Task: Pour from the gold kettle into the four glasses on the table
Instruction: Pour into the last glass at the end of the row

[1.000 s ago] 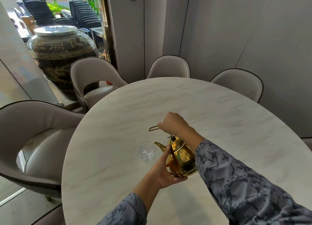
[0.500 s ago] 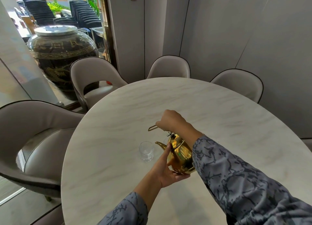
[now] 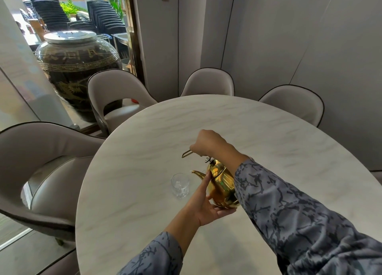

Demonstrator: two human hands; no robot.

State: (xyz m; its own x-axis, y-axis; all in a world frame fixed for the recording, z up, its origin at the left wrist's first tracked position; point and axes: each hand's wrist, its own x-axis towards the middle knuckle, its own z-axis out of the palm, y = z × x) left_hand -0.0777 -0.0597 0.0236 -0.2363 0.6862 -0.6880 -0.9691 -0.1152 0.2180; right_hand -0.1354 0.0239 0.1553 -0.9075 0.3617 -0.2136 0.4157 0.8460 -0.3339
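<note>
The gold kettle (image 3: 222,181) hangs just above the round marble table (image 3: 144,150), tilted with its spout pointing left toward a clear glass (image 3: 180,185). My right hand (image 3: 208,143) is closed around the kettle's wire handle from above. My left hand (image 3: 206,200) cups the kettle's body from below and the left side, with fingers running up beside the spout. The spout tip is just right of the glass rim. Only one glass is in view; no stream of liquid is visible.
Grey padded chairs ring the table: one at the near left (image 3: 41,171), one at the back left (image 3: 115,97), two at the back (image 3: 207,82) (image 3: 293,103). A large dark ceramic jar (image 3: 76,68) stands behind glass at the left.
The kettle has risen and tipped further, its base swinging up toward me and its spout nearing the glass. My right hand has lifted the handle slightly higher.
</note>
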